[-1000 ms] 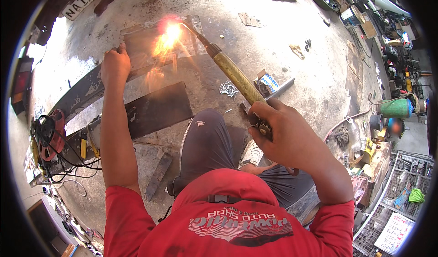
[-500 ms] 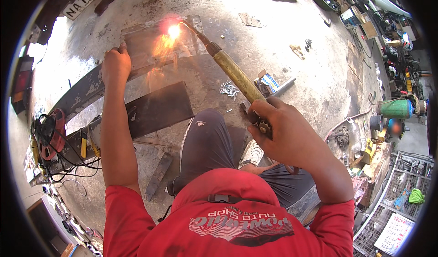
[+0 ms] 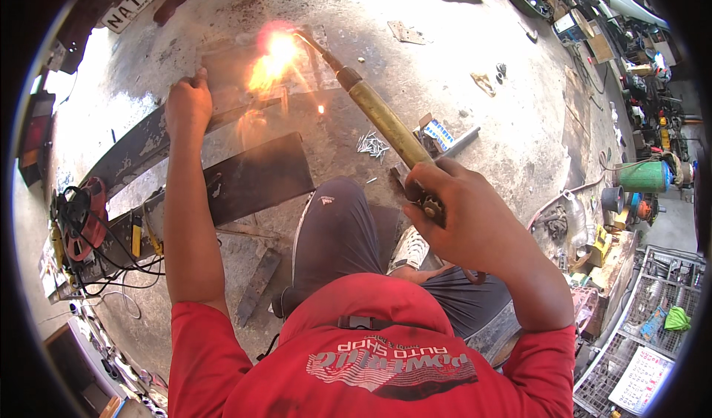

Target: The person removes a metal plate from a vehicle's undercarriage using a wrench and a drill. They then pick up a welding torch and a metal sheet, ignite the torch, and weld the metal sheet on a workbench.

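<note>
Down on the concrete floor [image 3: 475, 69], seen from the head camera, my right hand [image 3: 463, 214] is clenched around the valve end of a brass cutting torch [image 3: 378, 117], whose long tube runs up and left from my fist to a thin bent tip; at that tip a bright orange flame [image 3: 274, 54] burns against a flat steel plate [image 3: 230, 66] lying on the floor, with a few sparks dropping just below it. My left hand [image 3: 189, 103] is curled shut and presses down on the near edge of that plate, left of the flame, where a long dark metal bar [image 3: 133, 147] runs slantwise under it. Just beside my left forearm lies a darker rectangular steel sheet [image 3: 256, 177], above my bent knee. A small heap of nails [image 3: 371, 145] sits near the torch tube, and a tangle of red and black cables [image 3: 81, 221] lies well off to my left
</note>
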Action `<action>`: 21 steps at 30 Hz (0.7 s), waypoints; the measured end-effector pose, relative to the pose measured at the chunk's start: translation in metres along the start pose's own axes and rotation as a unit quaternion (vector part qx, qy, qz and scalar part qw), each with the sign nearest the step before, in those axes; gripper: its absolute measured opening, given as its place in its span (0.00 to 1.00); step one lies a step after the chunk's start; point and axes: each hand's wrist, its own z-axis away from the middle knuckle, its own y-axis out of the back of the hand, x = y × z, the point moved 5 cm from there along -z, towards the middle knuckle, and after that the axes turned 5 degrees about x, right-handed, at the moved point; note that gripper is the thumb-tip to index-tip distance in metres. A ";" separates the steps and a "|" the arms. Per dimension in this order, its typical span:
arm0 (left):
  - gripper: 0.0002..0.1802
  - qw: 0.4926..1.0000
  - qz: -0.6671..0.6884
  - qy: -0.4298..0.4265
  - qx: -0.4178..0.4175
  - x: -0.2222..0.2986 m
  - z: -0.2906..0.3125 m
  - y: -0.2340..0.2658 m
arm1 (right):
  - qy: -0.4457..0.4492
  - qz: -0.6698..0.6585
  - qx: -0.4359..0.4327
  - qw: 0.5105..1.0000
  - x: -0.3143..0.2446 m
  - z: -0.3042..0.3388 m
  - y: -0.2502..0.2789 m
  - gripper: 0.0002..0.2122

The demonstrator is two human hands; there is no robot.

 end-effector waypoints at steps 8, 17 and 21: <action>0.25 0.851 0.495 0.173 -0.025 -0.002 -0.020 0.005 | 0.015 -0.074 0.106 0.992 -0.001 0.028 0.044 0.09; 0.31 0.996 -0.094 0.001 -0.012 -0.017 -0.009 -0.005 | -0.061 -0.158 0.169 0.971 0.009 0.042 0.064 0.08; 0.31 0.995 -0.098 0.018 -0.031 -0.010 -0.008 -0.002 | 0.002 -0.087 0.129 0.988 0.012 0.036 0.051 0.09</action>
